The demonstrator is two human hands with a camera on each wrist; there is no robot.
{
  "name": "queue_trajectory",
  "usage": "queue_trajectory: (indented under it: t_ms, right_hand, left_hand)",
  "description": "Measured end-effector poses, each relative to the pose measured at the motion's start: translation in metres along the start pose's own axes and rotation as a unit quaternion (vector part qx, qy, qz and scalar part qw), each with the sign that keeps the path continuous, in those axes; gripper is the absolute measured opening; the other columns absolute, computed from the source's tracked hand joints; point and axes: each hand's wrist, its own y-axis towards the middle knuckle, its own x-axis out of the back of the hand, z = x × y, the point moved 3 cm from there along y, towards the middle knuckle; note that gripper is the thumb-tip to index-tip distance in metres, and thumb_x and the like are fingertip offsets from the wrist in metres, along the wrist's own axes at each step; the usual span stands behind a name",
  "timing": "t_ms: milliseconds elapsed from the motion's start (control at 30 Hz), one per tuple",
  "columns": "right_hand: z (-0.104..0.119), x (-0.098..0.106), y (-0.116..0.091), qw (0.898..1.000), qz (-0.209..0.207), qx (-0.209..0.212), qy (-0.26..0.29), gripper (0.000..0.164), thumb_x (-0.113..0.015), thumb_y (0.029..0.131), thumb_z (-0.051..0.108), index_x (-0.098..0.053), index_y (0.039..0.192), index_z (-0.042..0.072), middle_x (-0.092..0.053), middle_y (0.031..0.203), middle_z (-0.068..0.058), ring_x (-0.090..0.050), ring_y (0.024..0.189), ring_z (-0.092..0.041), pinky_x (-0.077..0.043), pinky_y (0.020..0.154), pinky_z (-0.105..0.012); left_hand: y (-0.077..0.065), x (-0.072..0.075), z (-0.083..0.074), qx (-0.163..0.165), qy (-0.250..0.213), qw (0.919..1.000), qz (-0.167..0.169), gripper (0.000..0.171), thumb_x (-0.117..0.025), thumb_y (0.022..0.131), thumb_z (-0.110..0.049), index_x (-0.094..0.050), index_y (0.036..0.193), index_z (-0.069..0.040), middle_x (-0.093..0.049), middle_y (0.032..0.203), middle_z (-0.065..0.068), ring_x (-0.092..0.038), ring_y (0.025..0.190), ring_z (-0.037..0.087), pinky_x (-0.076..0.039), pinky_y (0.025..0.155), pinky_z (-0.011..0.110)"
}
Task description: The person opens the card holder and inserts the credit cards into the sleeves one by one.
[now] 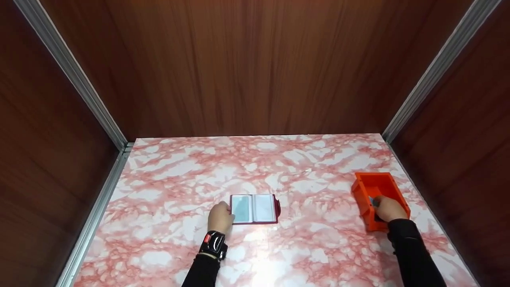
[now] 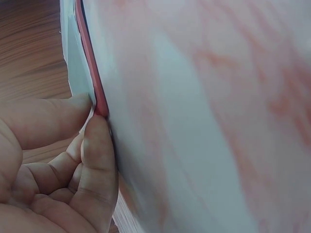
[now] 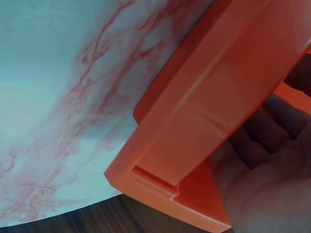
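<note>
I have the left grip (image 1: 221, 218) pinching an open booklet (image 1: 263, 208) midway between the surface's (image 1: 159, 259) side edges. Near the right edge, my right grip (image 1: 391, 209) is inside an orange bin (image 1: 361, 198); I can't tell whether it holds the bluish piece (image 1: 372, 200).

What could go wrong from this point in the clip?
The left hand pinches only one edge of the open booklet, so a tug might drag it. The right hand is inside the orange bin and could bump it sideways. A small bluish piece by that hand might slip; whether it is firmly held is unclear.
</note>
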Motion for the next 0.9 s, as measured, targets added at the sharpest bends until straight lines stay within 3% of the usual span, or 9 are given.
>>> queue_trajectory:
  t_ms: [500, 900]
  right_hand:
    - [0.0, -0.001, 0.0047, 1.0, -0.022, -0.003, -0.01, 0.037, -0.055, 0.096, 0.01, -0.053, 0.122, -0.016, -0.058, 0.115, -0.035, -0.056, 0.097, -0.043, -0.045, 0.091, -0.058]
    - [0.0003, 0.0022, 0.0036, 1.0, -0.017, -0.012, 0.012, 0.041, -0.056, 0.097, 0.013, -0.051, 0.123, -0.018, -0.057, 0.116, -0.036, -0.057, 0.096, -0.043, -0.046, 0.09, -0.056]
  left_hand:
    - [-0.0013, 0.0005, 0.0016, -0.018, 0.01, 0.9998, -0.004, 0.019, -0.078, 0.07, -0.001, -0.062, 0.081, 0.001, -0.061, 0.073, 0.009, -0.061, 0.073, 0.033, -0.051, 0.074, 0.047]
    - [-0.0005, 0.0003, 0.0012, -0.007, 0.005, 1.0, 0.001, 0.019, -0.078, 0.07, 0.0, -0.063, 0.081, 0.001, -0.062, 0.073, 0.01, -0.062, 0.073, 0.033, -0.051, 0.075, 0.047]
